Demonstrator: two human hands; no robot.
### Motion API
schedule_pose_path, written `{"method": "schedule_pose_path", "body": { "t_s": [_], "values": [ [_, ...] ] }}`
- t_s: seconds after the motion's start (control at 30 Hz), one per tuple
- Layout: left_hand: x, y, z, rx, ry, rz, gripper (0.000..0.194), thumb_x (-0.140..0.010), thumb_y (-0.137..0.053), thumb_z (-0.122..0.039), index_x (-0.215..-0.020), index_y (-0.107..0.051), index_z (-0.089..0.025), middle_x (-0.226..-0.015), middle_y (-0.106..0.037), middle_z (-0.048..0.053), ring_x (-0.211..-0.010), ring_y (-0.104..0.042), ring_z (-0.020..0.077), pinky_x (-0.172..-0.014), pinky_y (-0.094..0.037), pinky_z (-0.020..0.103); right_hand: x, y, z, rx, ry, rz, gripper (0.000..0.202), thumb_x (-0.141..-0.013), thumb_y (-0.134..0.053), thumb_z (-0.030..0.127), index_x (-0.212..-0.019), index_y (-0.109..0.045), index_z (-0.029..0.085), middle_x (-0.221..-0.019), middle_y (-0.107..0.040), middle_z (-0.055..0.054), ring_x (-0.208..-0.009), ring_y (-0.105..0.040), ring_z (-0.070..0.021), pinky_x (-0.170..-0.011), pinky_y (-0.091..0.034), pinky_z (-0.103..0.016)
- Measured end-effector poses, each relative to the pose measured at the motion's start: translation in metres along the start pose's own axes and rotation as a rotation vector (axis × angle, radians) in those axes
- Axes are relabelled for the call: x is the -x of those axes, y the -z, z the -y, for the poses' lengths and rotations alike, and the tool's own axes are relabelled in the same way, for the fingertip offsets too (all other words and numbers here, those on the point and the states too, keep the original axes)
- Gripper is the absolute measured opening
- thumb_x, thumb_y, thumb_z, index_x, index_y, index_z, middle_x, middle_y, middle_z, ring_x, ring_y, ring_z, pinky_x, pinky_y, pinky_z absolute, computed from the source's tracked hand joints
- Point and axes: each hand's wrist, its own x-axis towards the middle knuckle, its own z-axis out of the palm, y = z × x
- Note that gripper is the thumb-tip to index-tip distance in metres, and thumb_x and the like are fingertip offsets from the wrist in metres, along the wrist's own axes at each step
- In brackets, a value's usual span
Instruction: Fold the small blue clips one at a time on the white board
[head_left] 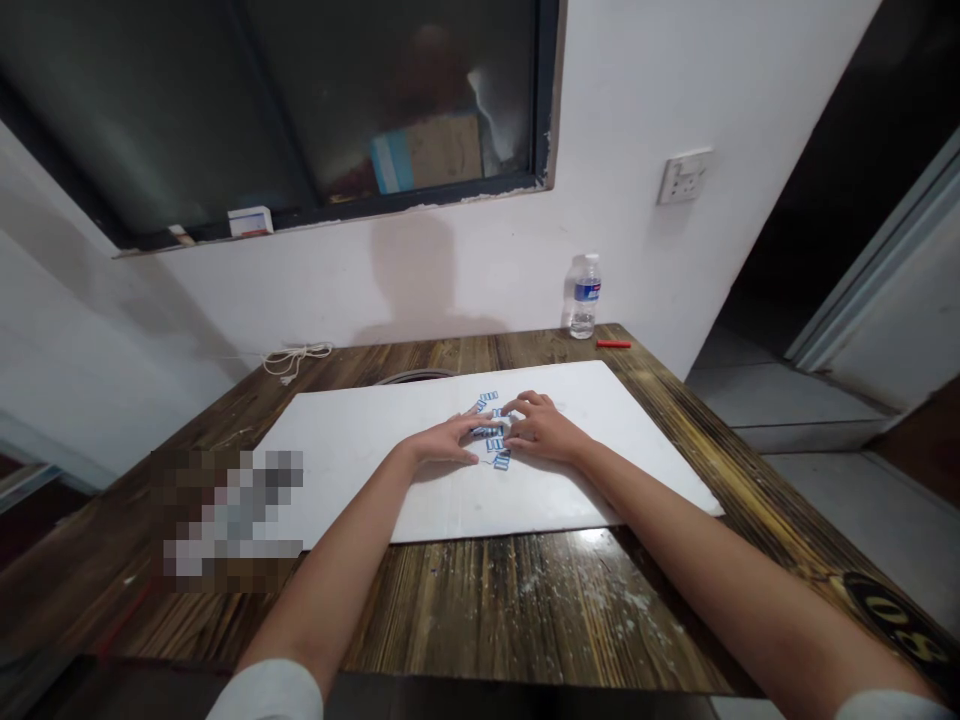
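Observation:
Several small white pieces with blue outlines [501, 462] lie in a loose cluster on a white board [450, 505]; their exact kind is too small to tell. My left hand [448, 440] reaches in from the left, palm down, its fingers stretched out over the cluster's left side. From the right comes my right hand [541, 428], fingers apart and slightly bent, with the tips at the pieces. Both hands rest low over the board and hide part of the cluster. I see no piece lifted.
The board lies on a dark wooden table [480, 620]. A water bottle [585, 300] and a red stick-like object [613, 344] stand and lie at the back right. A white cable [296, 355] is coiled at the back left. Pixel blocks hide something at the left.

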Motion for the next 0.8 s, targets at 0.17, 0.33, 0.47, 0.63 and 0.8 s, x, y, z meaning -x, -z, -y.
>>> {"method": "schedule_pose_path", "body": {
  "t_s": [0.17, 0.33, 0.47, 0.63, 0.8],
  "values": [
    [-0.005, -0.01, 0.004, 0.052, 0.027, -0.123, 0.055, -0.088, -0.052, -0.039, -0.142, -0.044, -0.029, -0.152, -0.036, 0.005, -0.144, -0.022, 0.0251, -0.117, -0.02, 0.046, -0.001, 0.002, 0.0, -0.011, 0.024, -0.004, 0.024, -0.087, -0.063, 0.043, -0.08, -0.076, 0.024, -0.118, -0.063, -0.008, -0.113, -0.043, -0.0292, -0.089, -0.035, -0.044],
    [-0.01, -0.018, 0.003, -0.014, 0.014, -0.209, 0.054, -0.085, -0.057, -0.032, -0.137, -0.051, -0.025, -0.15, -0.04, 0.006, -0.144, -0.021, 0.0277, -0.118, -0.015, 0.046, -0.001, 0.004, 0.001, -0.039, 0.068, -0.009, 0.023, -0.086, -0.063, 0.046, -0.093, -0.076, 0.029, -0.123, -0.06, -0.007, -0.115, -0.043, -0.0288, -0.09, -0.034, -0.044],
    [-0.002, -0.007, 0.004, 0.071, -0.016, -0.067, 0.064, -0.081, -0.062, -0.032, -0.143, -0.043, -0.027, -0.154, -0.033, 0.006, -0.144, -0.022, 0.0275, -0.117, -0.019, 0.045, 0.001, 0.003, -0.002, -0.061, 0.1, 0.054, 0.023, -0.085, -0.064, 0.049, -0.098, -0.076, 0.034, -0.128, -0.059, -0.005, -0.117, -0.042, -0.0296, -0.092, -0.033, -0.045],
    [0.005, 0.006, 0.008, 0.073, -0.048, 0.083, 0.085, -0.073, -0.073, -0.04, -0.148, -0.033, -0.032, -0.16, -0.019, 0.004, -0.148, -0.005, 0.0272, -0.119, -0.009, 0.047, 0.0, 0.002, -0.005, -0.064, 0.045, 0.023, 0.026, -0.085, -0.063, 0.048, -0.083, -0.078, 0.026, -0.119, -0.063, -0.007, -0.111, -0.046, -0.0273, -0.089, -0.035, -0.043],
    [0.005, 0.003, 0.006, 0.07, 0.009, 0.034, 0.08, -0.075, -0.07, -0.049, -0.146, -0.035, -0.035, -0.159, -0.021, 0.002, -0.147, -0.01, 0.0228, -0.118, -0.015, 0.044, -0.001, 0.002, -0.004, -0.08, 0.028, -0.004, 0.028, -0.085, -0.065, 0.046, -0.073, -0.074, 0.022, -0.109, -0.064, -0.008, -0.105, -0.05, -0.0254, -0.085, -0.037, -0.04]
  ]
}}
